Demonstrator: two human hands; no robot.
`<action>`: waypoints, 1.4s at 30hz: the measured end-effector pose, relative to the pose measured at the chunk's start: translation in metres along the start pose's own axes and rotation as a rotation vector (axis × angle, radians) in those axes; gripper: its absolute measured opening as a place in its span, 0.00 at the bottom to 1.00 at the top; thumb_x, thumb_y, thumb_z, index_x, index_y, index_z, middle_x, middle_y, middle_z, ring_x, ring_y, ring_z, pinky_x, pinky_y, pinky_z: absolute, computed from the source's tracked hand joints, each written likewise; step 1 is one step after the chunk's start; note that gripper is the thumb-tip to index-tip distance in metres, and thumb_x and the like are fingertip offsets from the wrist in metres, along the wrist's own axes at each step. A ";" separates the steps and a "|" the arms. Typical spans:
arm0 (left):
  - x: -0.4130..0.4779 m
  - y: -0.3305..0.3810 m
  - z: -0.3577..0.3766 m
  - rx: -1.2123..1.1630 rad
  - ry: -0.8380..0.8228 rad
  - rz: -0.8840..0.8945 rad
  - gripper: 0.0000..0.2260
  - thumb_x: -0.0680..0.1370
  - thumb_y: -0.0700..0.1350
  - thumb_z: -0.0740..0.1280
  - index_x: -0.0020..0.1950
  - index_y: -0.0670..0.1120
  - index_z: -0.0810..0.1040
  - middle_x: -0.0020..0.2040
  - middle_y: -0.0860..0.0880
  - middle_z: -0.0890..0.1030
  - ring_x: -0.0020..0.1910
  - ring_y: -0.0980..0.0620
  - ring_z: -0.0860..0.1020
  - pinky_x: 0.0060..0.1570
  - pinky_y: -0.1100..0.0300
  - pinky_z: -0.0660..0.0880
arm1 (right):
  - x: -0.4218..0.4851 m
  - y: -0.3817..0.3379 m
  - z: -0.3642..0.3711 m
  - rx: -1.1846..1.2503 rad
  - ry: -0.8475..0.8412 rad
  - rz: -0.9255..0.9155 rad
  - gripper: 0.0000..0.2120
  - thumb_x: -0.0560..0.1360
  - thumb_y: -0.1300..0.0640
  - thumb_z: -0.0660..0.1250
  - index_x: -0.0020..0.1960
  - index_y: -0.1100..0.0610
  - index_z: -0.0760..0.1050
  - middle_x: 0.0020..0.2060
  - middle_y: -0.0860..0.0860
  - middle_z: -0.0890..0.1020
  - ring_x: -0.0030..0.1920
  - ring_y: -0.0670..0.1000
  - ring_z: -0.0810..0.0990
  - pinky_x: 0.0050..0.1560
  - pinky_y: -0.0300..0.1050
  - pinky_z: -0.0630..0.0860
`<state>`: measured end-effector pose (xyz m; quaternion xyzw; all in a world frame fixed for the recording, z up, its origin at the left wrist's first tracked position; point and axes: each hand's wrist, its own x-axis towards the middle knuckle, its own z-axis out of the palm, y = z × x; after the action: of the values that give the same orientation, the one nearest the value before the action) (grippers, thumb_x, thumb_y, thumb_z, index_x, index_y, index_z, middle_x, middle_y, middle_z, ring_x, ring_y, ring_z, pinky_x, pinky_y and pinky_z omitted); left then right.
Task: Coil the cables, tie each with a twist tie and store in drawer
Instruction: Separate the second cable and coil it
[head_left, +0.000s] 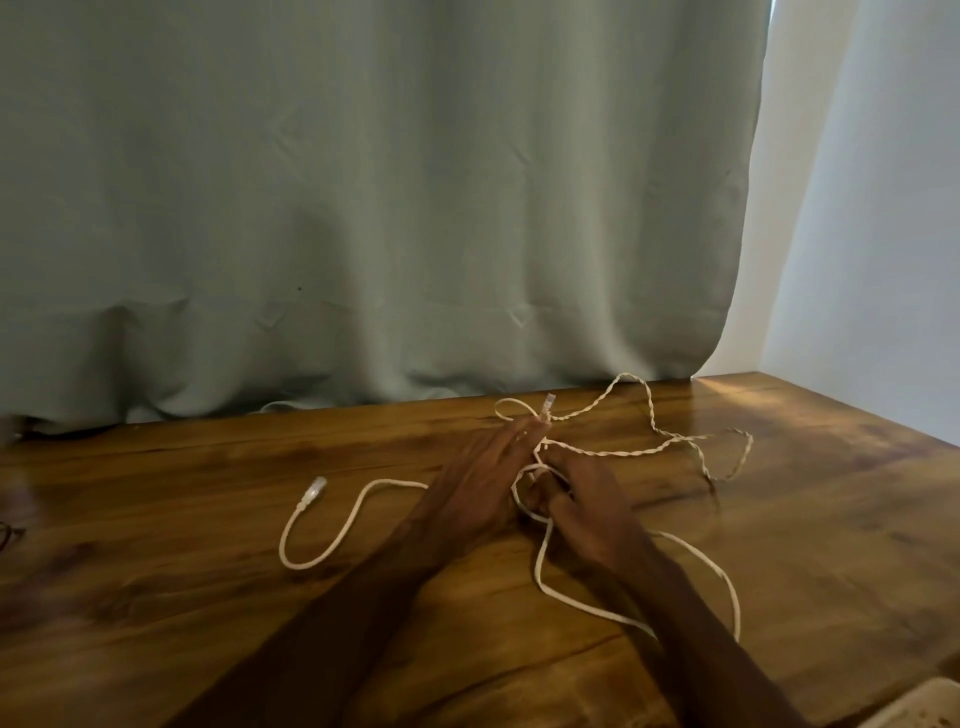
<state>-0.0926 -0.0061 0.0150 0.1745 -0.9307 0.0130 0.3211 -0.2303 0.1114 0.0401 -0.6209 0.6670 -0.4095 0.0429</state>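
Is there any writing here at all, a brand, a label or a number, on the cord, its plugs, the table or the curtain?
No text can be read anywhere.
The thin white cable shows no print.
The clear plastic plug on the left and the clear plastic plug near the curtain are too small and blurred to show any marking.
The brown wooden table, the grey-green curtain and the white wall are plain.
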 end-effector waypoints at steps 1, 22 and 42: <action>-0.002 0.000 0.001 -0.029 0.037 0.020 0.28 0.83 0.49 0.60 0.83 0.48 0.58 0.82 0.47 0.62 0.81 0.51 0.60 0.78 0.49 0.60 | 0.000 0.000 0.000 0.008 0.003 0.004 0.10 0.82 0.60 0.63 0.59 0.51 0.81 0.49 0.42 0.82 0.49 0.40 0.80 0.47 0.30 0.73; -0.007 -0.005 -0.004 -0.129 0.262 -0.141 0.23 0.81 0.31 0.61 0.76 0.42 0.71 0.73 0.43 0.76 0.73 0.48 0.74 0.73 0.52 0.71 | 0.038 -0.019 -0.094 0.253 -0.427 0.402 0.13 0.80 0.71 0.60 0.59 0.63 0.79 0.48 0.62 0.84 0.50 0.59 0.81 0.62 0.60 0.78; -0.005 -0.027 -0.061 -0.562 0.917 -0.620 0.11 0.87 0.45 0.55 0.54 0.43 0.75 0.43 0.50 0.82 0.43 0.53 0.81 0.51 0.54 0.79 | 0.045 0.051 -0.017 -0.228 0.129 0.058 0.22 0.64 0.52 0.82 0.56 0.49 0.80 0.56 0.50 0.82 0.60 0.54 0.79 0.62 0.56 0.75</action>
<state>-0.0438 -0.0215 0.0574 0.3222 -0.5719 -0.2531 0.7106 -0.2909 0.0754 0.0414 -0.5746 0.7283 -0.3686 -0.0590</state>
